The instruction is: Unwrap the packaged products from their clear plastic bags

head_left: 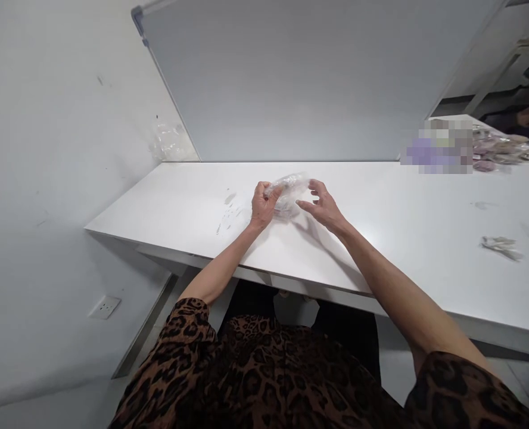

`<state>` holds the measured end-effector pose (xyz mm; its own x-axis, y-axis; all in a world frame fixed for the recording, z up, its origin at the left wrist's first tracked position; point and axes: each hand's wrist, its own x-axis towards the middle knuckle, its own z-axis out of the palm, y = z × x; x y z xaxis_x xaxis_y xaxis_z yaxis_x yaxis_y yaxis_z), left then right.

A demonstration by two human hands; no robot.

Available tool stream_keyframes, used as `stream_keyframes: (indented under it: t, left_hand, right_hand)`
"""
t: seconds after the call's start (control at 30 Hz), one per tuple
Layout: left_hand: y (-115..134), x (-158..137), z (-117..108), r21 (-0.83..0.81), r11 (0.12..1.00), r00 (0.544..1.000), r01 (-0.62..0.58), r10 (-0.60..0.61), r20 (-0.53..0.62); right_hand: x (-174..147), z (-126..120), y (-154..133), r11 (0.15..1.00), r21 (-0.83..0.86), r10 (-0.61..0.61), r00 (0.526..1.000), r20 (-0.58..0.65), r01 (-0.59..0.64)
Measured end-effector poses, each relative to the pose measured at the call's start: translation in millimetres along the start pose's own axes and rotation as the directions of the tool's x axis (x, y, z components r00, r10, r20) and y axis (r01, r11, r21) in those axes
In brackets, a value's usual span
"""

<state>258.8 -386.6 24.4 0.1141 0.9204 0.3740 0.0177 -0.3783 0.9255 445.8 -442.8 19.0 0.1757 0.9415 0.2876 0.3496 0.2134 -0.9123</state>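
My left hand [263, 204] grips the left end of a small clear plastic bag [290, 189] just above the white table [380, 220]. My right hand [320, 204] is at the bag's right end, fingers spread, its fingertips touching or nearly touching the plastic. Something small lies inside the bag, but I cannot make out what it is.
A grey partition panel [300, 77] stands behind the table. Crumpled clear plastic [171, 142] lies at the far left by the wall. A small wrapped item [500, 245] rests at the right. Several packaged items [501, 152] are piled at the far right. A wall socket [104, 307] is low on the left.
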Motion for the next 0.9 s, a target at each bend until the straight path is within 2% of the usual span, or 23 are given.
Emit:
stream_keyframes:
  t: [0.1,0.17,0.2,0.27,0.33,0.43,0.5,0.57,0.67,0.73,0.9]
  left_hand:
    - [15,6,21,-0.226,0.973,0.997,0.036,-0.020,0.070]
    - [19,9,34,-0.258,0.955,0.986,0.147,-0.120,0.119]
    - [19,10,40,-0.241,0.948,0.974,0.208,-0.180,0.137]
    - [16,13,49,-0.183,0.937,0.949,0.297,-0.269,0.161]
    - [11,15,55,-0.135,0.933,0.932,0.334,-0.305,0.195]
    - [2,16,58,-0.128,0.928,0.916,0.350,-0.310,0.253]
    - [0,17,56,-0.204,0.911,0.916,0.358,-0.300,0.268]
    - [0,16,52,-0.314,0.872,0.915,0.375,-0.294,0.275]
    - [7,11,49,-0.433,0.793,0.897,0.428,-0.315,0.310]
    - [12,5,49,-0.472,0.742,0.873,0.476,-0.333,0.357]
    - [14,-8,56,-0.511,0.621,0.796,0.594,-0.360,0.487]
  right_hand:
    - [4,1,0,0.926,0.370,0.057,0.996,0.074,-0.080]
    - [3,-5,2,0.857,0.498,0.088,0.990,0.110,-0.131]
    - [3,-9,4,0.841,0.525,0.101,0.991,0.086,-0.132]
    - [2,-18,7,0.846,0.527,0.112,0.993,-0.032,-0.078]
    - [3,-30,10,0.871,0.491,0.102,0.986,-0.132,-0.024]
    - [5,-43,11,0.889,0.455,0.100,0.991,-0.083,-0.052]
    - [8,-46,11,0.876,0.473,0.148,0.986,-0.080,-0.093]
    - [10,-45,12,0.848,0.525,0.203,0.958,-0.203,-0.068]
    - [12,-42,11,0.820,0.572,0.247,0.877,-0.412,0.038]
    - [10,-40,9,0.813,0.576,0.237,0.859,-0.453,0.079]
    - [0,-35,-3,0.782,0.608,0.116,0.926,-0.360,0.139]
